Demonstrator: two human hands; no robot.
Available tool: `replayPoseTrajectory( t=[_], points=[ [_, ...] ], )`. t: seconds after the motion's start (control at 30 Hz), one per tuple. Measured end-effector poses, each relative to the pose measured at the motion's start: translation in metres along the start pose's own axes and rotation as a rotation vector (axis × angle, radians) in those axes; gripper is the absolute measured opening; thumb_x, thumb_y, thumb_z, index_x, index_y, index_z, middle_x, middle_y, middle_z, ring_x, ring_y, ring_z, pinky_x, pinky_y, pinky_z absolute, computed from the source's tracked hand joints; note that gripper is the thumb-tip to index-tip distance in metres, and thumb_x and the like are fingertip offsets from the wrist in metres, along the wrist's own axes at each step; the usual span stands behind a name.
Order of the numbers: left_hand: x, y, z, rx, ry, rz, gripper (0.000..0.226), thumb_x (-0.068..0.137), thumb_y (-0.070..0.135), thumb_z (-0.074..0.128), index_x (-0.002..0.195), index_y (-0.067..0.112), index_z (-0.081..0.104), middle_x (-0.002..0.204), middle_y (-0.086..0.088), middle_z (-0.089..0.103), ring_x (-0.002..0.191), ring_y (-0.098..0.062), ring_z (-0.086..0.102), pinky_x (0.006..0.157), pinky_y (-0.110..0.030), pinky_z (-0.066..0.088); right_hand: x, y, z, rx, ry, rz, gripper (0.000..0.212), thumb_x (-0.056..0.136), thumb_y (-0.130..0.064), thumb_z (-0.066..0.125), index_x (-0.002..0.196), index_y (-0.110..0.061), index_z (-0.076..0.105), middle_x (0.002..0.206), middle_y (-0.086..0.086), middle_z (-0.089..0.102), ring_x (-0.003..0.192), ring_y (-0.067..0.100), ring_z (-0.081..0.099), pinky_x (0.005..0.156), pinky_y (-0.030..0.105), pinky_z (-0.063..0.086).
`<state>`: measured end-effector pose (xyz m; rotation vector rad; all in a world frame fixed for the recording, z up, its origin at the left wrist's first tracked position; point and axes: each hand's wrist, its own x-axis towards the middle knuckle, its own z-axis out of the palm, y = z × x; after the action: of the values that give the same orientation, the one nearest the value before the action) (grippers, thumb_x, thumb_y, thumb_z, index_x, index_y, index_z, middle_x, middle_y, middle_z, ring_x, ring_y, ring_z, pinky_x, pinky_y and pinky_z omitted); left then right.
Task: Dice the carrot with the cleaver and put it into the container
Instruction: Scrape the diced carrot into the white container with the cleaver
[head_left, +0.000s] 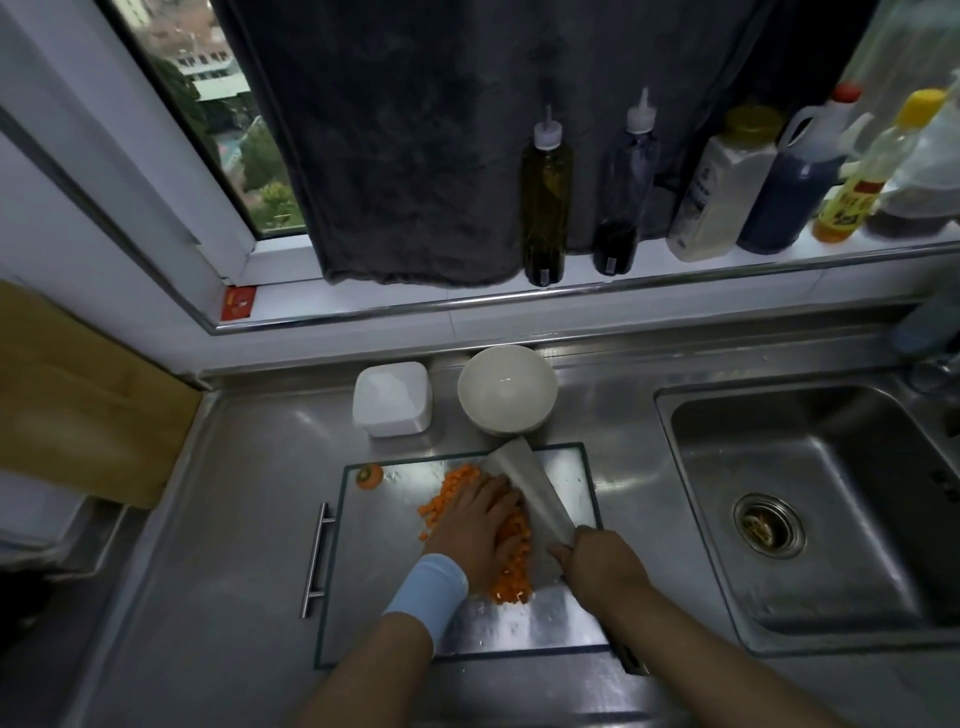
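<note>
Diced carrot (511, 577) lies in a heap on the steel cutting board (566, 623). My left hand (478, 525), with a light blue wristband, lies flat on the heap with its fingers pressed against the blade. My right hand (597, 564) grips the cleaver's handle. The cleaver (535, 488) is tilted, its broad blade leaning against the right side of the heap. A cut carrot end (369, 475) sits at the board's far left corner. An empty white bowl (506, 389) and a white lidded square container (392, 397) stand just beyond the board.
A steel sink (815, 509) is sunk into the counter on the right. Several sauce and oil bottles (546, 202) line the window sill behind. A dark cloth (415, 156) hangs over the window. A wooden board (78, 405) leans at the left.
</note>
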<state>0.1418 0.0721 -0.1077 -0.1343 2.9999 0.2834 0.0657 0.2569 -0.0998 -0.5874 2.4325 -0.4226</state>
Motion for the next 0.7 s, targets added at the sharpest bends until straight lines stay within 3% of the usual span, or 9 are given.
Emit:
replayPoseTrajectory(
  t=[0.1, 0.2, 0.3, 0.53, 0.7],
  points=[
    [0.000, -0.006, 0.001, 0.047, -0.041, 0.005, 0.058, 0.095, 0.052, 0.035, 0.147, 0.025, 0.034, 0.153, 0.000, 0.030, 0.141, -0.024, 0.019, 0.119, -0.041, 0.010, 0.004, -0.005, -0.005, -0.180, -0.011, -0.023, 0.045, 0.101, -0.051, 0.041, 0.117, -0.013, 0.061, 0.117, 0.006, 0.065, 0.107, 0.020, 0.061, 0.079, 0.026, 0.042],
    [0.003, -0.009, -0.001, 0.067, -0.060, 0.009, 0.054, 0.095, 0.051, 0.034, 0.144, 0.029, 0.038, 0.148, 0.002, 0.035, 0.138, -0.023, 0.022, 0.117, -0.041, 0.012, 0.010, -0.008, -0.013, -0.278, -0.019, -0.054, 0.039, 0.102, -0.043, 0.042, 0.121, -0.013, 0.059, 0.123, 0.007, 0.063, 0.111, 0.021, 0.060, 0.087, 0.028, 0.045],
    [0.008, -0.011, -0.008, 0.046, -0.040, 0.018, 0.050, 0.094, 0.051, 0.038, 0.139, 0.030, 0.045, 0.144, 0.003, 0.041, 0.134, -0.022, 0.028, 0.116, -0.040, 0.011, 0.014, -0.018, -0.026, -0.331, 0.027, -0.104, 0.035, 0.102, -0.039, 0.041, 0.120, -0.013, 0.056, 0.120, 0.008, 0.064, 0.108, 0.024, 0.061, 0.082, 0.029, 0.045],
    [0.017, -0.043, -0.039, -0.066, 0.061, -0.031, 0.045, 0.095, 0.039, 0.046, 0.138, 0.028, 0.046, 0.143, 0.001, 0.042, 0.131, -0.020, 0.036, 0.109, -0.034, 0.027, 0.035, -0.075, -0.050, -0.314, 0.149, -0.255, 0.030, 0.101, -0.037, 0.041, 0.116, -0.016, 0.056, 0.116, 0.007, 0.066, 0.106, 0.026, 0.062, 0.077, 0.030, 0.044],
    [0.018, -0.105, -0.074, -0.116, 0.091, -0.160, 0.041, 0.094, 0.038, 0.051, 0.134, 0.027, 0.051, 0.136, 0.001, 0.049, 0.125, -0.021, 0.041, 0.103, -0.034, 0.035, 0.062, -0.146, -0.047, -0.206, 0.186, -0.384, 0.023, 0.100, -0.037, 0.046, 0.108, -0.019, 0.059, 0.106, 0.002, 0.067, 0.091, 0.020, 0.065, 0.076, 0.033, 0.052]
  ],
)
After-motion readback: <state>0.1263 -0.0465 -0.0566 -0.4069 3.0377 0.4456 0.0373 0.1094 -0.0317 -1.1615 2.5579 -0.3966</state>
